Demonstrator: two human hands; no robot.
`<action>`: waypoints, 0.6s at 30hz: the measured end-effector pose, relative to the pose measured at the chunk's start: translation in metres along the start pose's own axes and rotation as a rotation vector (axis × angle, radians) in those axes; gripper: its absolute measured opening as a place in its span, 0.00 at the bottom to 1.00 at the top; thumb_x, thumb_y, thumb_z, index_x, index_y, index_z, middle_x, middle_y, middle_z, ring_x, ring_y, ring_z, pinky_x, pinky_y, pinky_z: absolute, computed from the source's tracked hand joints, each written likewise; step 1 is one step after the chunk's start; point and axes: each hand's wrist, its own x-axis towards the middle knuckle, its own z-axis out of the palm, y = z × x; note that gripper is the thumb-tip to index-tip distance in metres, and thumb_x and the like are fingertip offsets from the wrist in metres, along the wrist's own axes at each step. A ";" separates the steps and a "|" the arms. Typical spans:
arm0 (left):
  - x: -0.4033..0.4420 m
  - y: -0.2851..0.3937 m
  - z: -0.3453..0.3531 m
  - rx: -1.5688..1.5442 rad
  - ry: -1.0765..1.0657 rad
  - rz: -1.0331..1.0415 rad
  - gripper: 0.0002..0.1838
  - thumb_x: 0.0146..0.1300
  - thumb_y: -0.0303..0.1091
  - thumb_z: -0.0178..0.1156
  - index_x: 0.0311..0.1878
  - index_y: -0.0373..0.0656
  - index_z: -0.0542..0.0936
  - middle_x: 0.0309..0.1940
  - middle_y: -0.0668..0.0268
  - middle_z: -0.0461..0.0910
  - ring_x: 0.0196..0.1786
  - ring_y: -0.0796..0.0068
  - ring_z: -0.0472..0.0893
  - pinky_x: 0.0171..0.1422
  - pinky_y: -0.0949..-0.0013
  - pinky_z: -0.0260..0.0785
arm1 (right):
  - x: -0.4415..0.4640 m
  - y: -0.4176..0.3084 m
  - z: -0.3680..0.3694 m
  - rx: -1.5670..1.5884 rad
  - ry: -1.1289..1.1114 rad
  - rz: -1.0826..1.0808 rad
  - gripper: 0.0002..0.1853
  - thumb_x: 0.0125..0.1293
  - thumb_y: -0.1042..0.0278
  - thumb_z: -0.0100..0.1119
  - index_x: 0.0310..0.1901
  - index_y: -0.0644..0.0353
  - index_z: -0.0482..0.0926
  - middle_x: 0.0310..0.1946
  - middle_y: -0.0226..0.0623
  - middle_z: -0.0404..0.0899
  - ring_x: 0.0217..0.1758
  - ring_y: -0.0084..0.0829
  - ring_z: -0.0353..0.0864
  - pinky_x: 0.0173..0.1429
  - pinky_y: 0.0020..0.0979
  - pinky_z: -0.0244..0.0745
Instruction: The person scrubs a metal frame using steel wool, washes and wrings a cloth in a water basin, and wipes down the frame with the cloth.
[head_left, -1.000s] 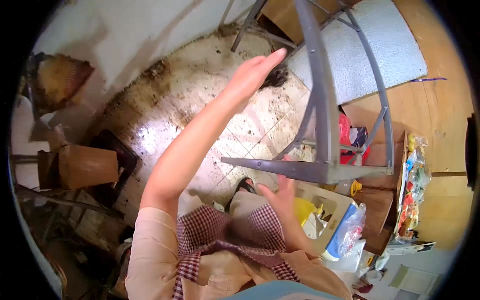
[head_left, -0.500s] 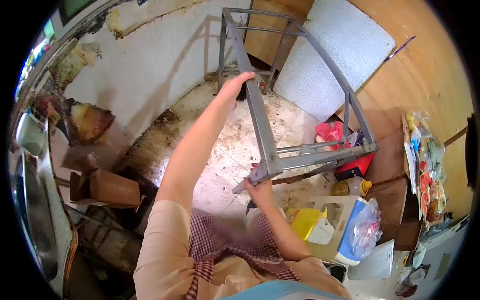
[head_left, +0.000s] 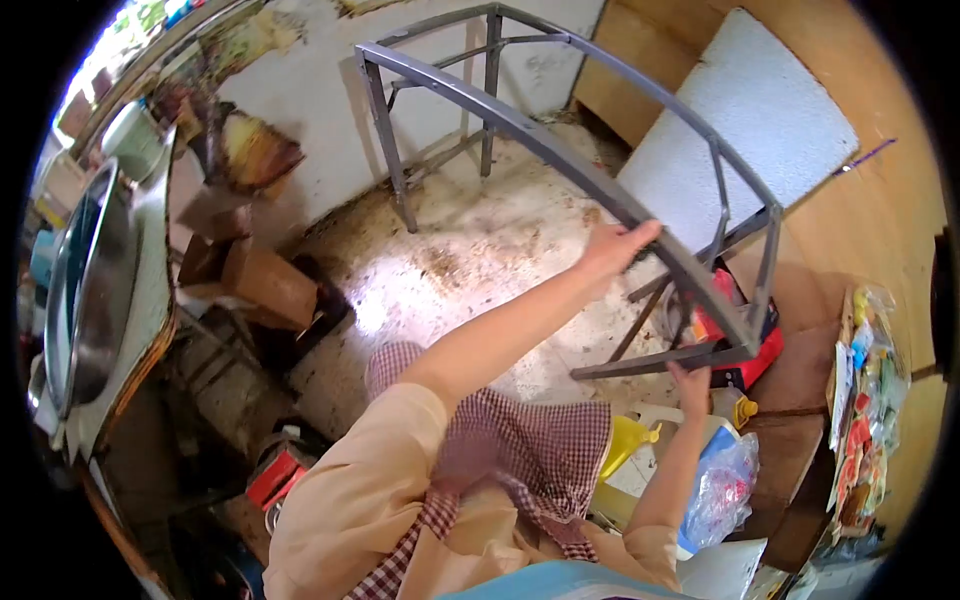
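A grey metal frame (head_left: 560, 153) of welded square bars, like a stand or table base, stretches from the back wall to the right side. My left hand (head_left: 612, 250) is closed over its long near rail, thumb on top. Lower down, my right hand (head_left: 690, 388) grips the bar by the near right corner, its fingers partly hidden by the metal. The legs at the far left end reach down to or near the floor; I cannot tell whether they touch it.
A white foam board (head_left: 740, 130) leans on the wooden wall. Near my right arm are a yellow jug (head_left: 625, 447), a clear plastic bag (head_left: 722, 485) and a red box (head_left: 768, 355). Cardboard boxes (head_left: 268, 283) lie left, below a counter with a metal basin (head_left: 105, 290).
The metal frame has turned, its near corner swinging right and its far end going left. Both hands have moved right with it, and my view has shifted.
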 end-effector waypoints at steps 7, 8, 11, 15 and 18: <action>-0.049 -0.010 -0.078 0.132 0.119 0.118 0.21 0.54 0.44 0.64 0.48 0.41 0.79 0.45 0.61 0.78 0.47 0.72 0.75 0.52 0.71 0.67 | 0.037 0.023 0.002 -0.179 0.875 -0.150 0.20 0.57 0.80 0.47 0.54 0.69 0.66 0.51 0.47 0.70 0.54 0.39 0.71 0.59 0.34 0.65; -0.045 -0.017 -0.117 0.120 0.260 0.128 0.21 0.54 0.43 0.63 0.48 0.43 0.78 0.44 0.63 0.78 0.46 0.72 0.75 0.51 0.70 0.67 | 0.028 0.011 0.023 -0.174 0.780 -0.251 0.20 0.58 0.79 0.48 0.54 0.69 0.66 0.53 0.49 0.69 0.56 0.40 0.70 0.60 0.35 0.64; -0.044 -0.002 -0.243 0.136 0.740 0.336 0.18 0.55 0.37 0.62 0.47 0.41 0.75 0.38 0.65 0.76 0.37 0.76 0.74 0.40 0.71 0.69 | 0.011 -0.059 0.092 -0.402 0.764 -0.584 0.19 0.60 0.78 0.49 0.54 0.67 0.66 0.56 0.51 0.65 0.60 0.42 0.67 0.62 0.38 0.60; -0.020 0.046 -0.368 0.317 1.092 0.538 0.26 0.58 0.47 0.60 0.52 0.37 0.73 0.44 0.58 0.75 0.47 0.67 0.74 0.52 0.64 0.66 | 0.006 -0.171 0.163 -0.848 0.668 -0.984 0.19 0.61 0.73 0.53 0.55 0.64 0.67 0.59 0.47 0.63 0.62 0.44 0.63 0.64 0.41 0.54; -0.014 0.095 -0.384 0.283 1.294 0.557 0.30 0.59 0.50 0.57 0.55 0.35 0.67 0.52 0.54 0.64 0.52 0.60 0.68 0.58 0.61 0.61 | 0.032 -0.207 0.183 -0.948 0.440 -1.068 0.16 0.61 0.72 0.53 0.51 0.63 0.70 0.59 0.46 0.65 0.62 0.45 0.63 0.64 0.41 0.55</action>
